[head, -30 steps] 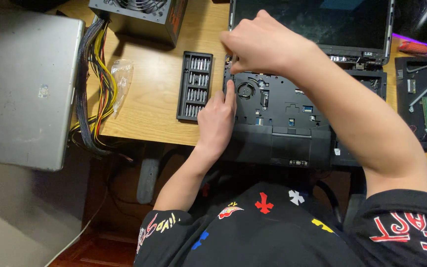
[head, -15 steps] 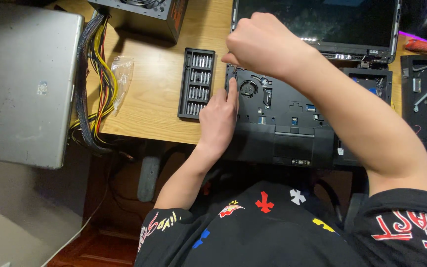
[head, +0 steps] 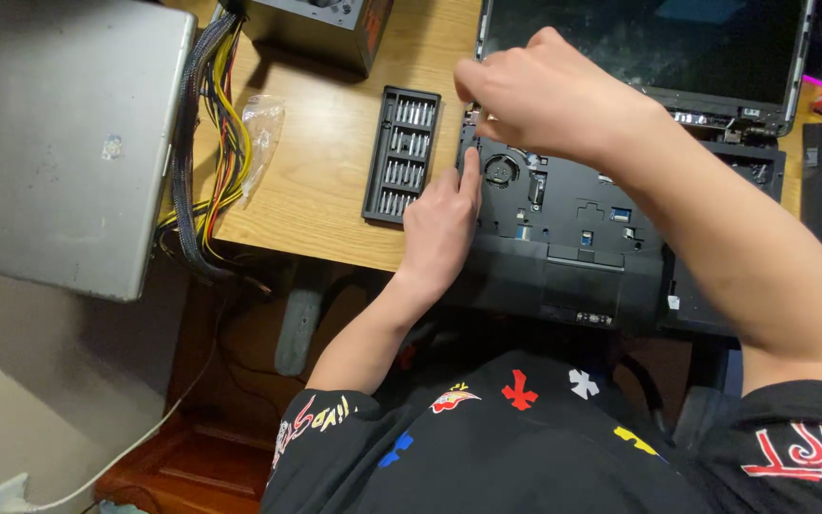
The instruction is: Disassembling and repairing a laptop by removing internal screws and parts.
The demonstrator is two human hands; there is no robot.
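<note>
Head view: laptop [head: 582,238], matte black plastic with keyboard off, lies under both hands. Left hand [head: 441,228] rests flat, fingers extended, on its left edge. Right hand [head: 535,95] pinches closed above the round fan [head: 500,171]; what it grips, I cannot tell. Ribbed bit case [head: 401,152] sits just left.

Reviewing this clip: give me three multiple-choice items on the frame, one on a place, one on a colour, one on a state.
1. Where does the bit set lie relative to the opened laptop?
A. To its left
B. On its screen
C. Under the desk

2. What colour is the bit set's tray?
A. White
B. Black
C. Orange

3. How is the left hand placed?
A. Raised in the air
B. Gripping the cables
C. Resting flat on the laptop's left edge

Key: 1 A, the tray sits on bare wood beside the laptop; 2 B, the tray is dark throughout; 3 C, the fingers lie extended along the base.
</note>
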